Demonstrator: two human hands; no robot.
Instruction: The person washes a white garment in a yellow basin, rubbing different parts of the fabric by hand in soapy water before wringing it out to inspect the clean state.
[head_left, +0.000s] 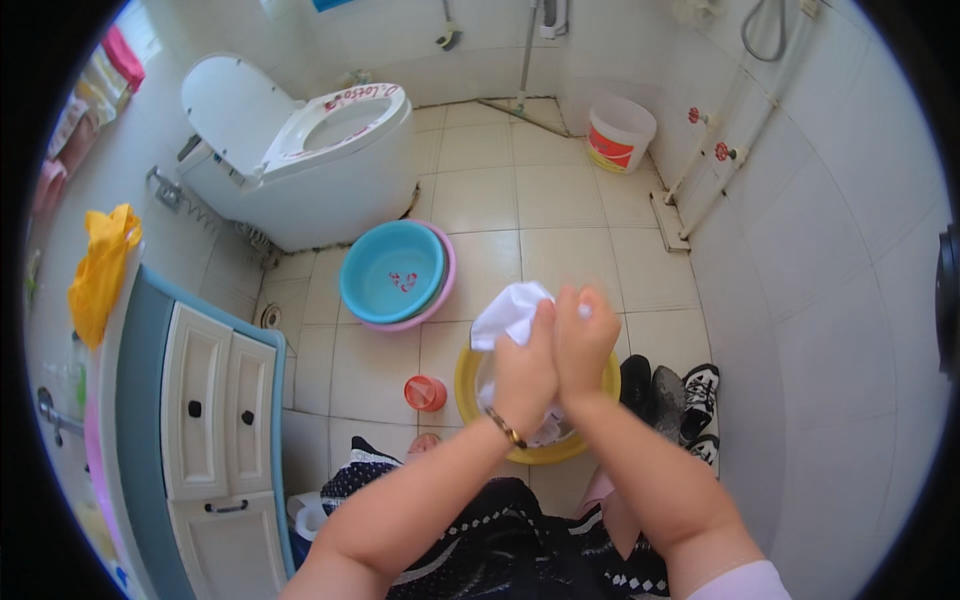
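Both my hands are closed on a white cloth (510, 311) above a yellow basin (464, 390). My left hand (529, 367), with a bracelet at its wrist, grips it beside the part that hangs out to the left. Pressed against it, my right hand (589, 337) is a little blurred, with a bit of white showing among its fingers. More white cloth (551, 431) lies in the basin, partly hidden by my hands and forearms. A red plastic cup (425, 394) stands on the floor left of the basin.
Stacked basins, a blue one (394, 270) on top, sit ahead to the left, near the toilet (322, 172). Shoes (699, 401) line the right wall. A cabinet (199, 405) is at left; a white bucket (621, 135) and a floor squeegee (521, 109) are farther off.
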